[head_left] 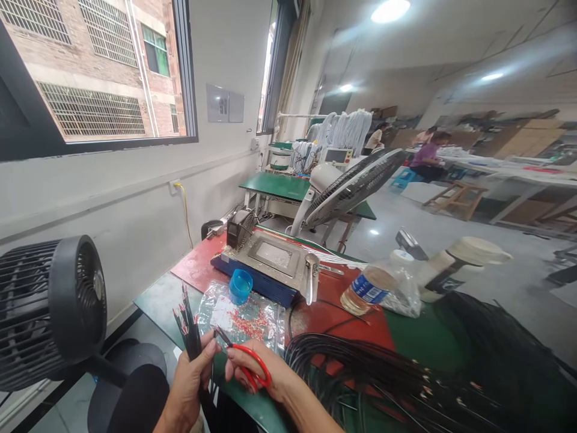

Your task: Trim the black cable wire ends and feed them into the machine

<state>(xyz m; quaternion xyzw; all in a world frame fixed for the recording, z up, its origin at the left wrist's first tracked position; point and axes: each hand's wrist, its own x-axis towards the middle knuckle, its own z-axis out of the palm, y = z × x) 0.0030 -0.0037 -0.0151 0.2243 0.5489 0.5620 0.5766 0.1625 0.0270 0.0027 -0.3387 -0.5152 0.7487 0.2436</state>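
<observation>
My left hand is closed round a bundle of black cables, whose upper ends show stripped red and white wire tips. In my right hand is a pair of scissors with red handles. Its blade tips point left, close to a cable end beside my left thumb; whether they touch it I cannot tell. Just beyond my hands lies a clear plastic bag with many small red and white bits on it. A blue cup stands at the bag's far side.
A solder pot with a small fan sits behind the bag. To the right are a labelled bottle, a jug and coiled black cables. A black fan stands at left, a larger fan behind the table. People work farther back.
</observation>
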